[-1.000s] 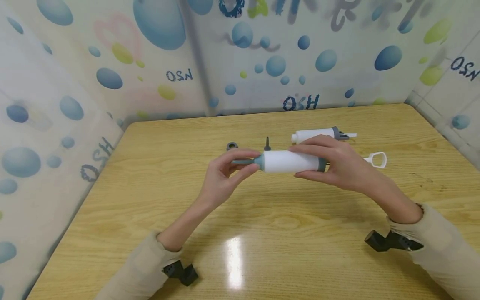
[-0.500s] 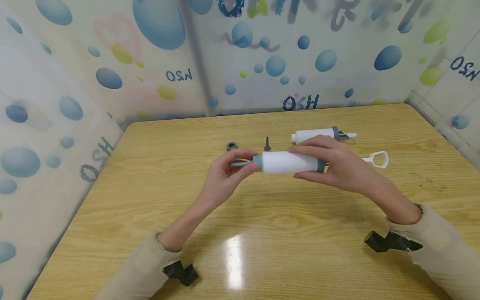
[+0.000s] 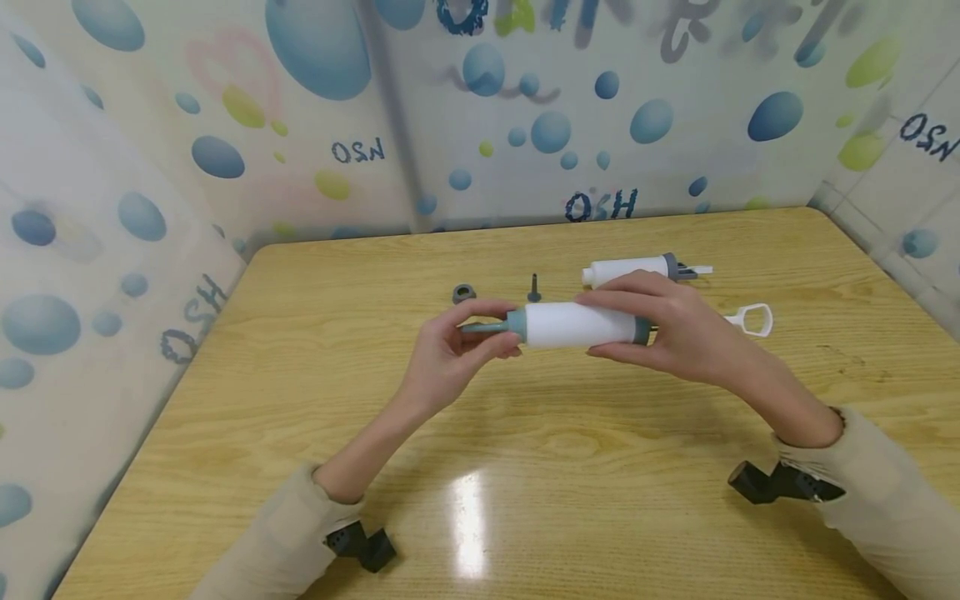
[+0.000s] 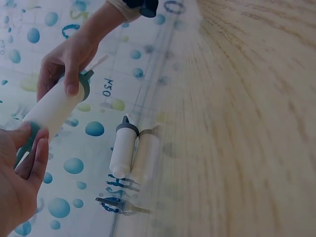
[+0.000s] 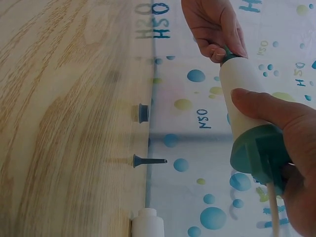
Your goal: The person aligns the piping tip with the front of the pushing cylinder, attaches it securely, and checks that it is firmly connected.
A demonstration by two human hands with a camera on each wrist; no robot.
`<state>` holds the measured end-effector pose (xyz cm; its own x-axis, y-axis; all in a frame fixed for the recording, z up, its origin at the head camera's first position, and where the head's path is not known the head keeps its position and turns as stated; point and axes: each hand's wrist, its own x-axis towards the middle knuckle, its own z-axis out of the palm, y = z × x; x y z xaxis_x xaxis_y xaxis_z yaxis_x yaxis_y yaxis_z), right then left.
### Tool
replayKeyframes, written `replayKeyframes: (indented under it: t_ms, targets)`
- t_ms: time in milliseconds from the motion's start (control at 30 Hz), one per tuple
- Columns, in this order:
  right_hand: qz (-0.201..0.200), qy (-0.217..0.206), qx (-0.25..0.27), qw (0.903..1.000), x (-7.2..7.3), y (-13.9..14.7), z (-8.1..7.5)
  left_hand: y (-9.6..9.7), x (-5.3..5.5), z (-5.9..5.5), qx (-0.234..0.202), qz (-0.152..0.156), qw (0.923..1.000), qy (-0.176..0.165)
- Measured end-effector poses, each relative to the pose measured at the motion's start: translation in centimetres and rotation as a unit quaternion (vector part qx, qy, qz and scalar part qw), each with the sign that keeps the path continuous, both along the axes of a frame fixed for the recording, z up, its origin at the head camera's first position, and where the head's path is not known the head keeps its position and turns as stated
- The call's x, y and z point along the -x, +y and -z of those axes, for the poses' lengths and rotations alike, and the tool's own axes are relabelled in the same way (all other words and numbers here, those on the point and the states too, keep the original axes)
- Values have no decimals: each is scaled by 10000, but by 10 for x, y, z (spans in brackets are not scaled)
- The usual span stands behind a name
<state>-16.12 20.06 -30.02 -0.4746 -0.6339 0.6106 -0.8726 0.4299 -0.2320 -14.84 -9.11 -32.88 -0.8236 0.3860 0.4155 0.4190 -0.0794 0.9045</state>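
Both hands hold a white syringe-like dispenser tube (image 3: 566, 325) level over the table. My left hand (image 3: 438, 362) pinches the teal collar of its nozzle (image 3: 516, 323) between thumb and fingertips, with the thin tip pointing into the palm. Around the other end of the tube my right hand (image 3: 686, 333) curls, thumb on one side and fingers on the other. In the right wrist view a teal end cap (image 5: 256, 150) shows under that hand, with a pale rod (image 5: 274, 212) coming out. Beyond the wrist, in the head view, a white loop handle (image 3: 741, 317) sticks out.
On the wooden table (image 3: 540, 467), behind the hands, lies a second white tube (image 3: 626, 269) with a grey end cap. A grey ring nut (image 3: 457, 293) and an upright grey nozzle (image 3: 534, 292) stand to its left. A patterned wall (image 3: 420, 192) borders the table's back.
The left thumb and fingers have shifted around the nozzle collar, whose visible outline has changed. The tube and the right hand have barely moved.
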Motion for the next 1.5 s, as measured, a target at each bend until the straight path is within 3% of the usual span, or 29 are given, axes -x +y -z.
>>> replayKeyframes:
  t_ms: [333,600,933,1033,1233,1500]
  targets:
    - [53,23,-13,10000,1,-1,1,0,2,3,141,-121,9987,472]
    - [19,-9,0,10000,2,0,2,-2,3,4,-158,-22,9993,344]
    - [-24,135,34,9999,-1,-1,0,0,4,3,107,-232,9982,547]
    - [-39,184,93,9998,-1,-1,-1,0,4,2,221,-222,9986,422]
    - [-106,224,159,9996,1,-1,-1,-2,2,0,146,111,9998,-110]
    - [-108,213,126,9996,1,-1,-1,-2,1,-1,42,195,9996,-180]
